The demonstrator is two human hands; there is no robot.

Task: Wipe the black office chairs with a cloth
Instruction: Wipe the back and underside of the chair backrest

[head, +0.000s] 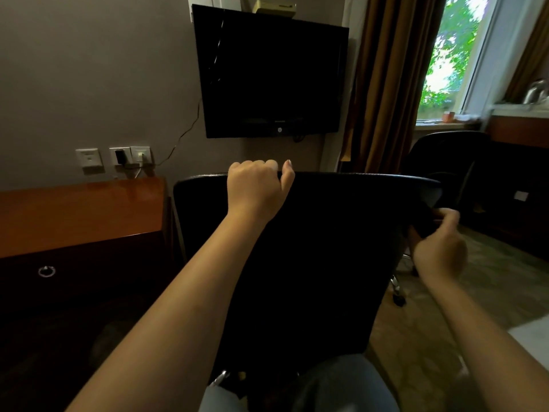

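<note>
A black office chair (326, 248) stands right in front of me with the rear of its backrest facing me. My left hand (255, 185) is curled over the top edge of the backrest and grips it. My right hand (439, 251), blurred, is at the backrest's right edge, its fingers pinched on a dark cloth (423, 226) that lies against that edge. The cloth barely stands out from the black chair. A second black office chair (445, 156) stands further back on the right, below the window.
A wooden desk (80, 212) with a ring-pull drawer is close on the left, under wall sockets (118, 157). A dark TV (270, 72) hangs on the wall ahead. Brown curtain (386, 84) and window (454, 55) are at the right. Patterned floor (490, 292) opens to the right.
</note>
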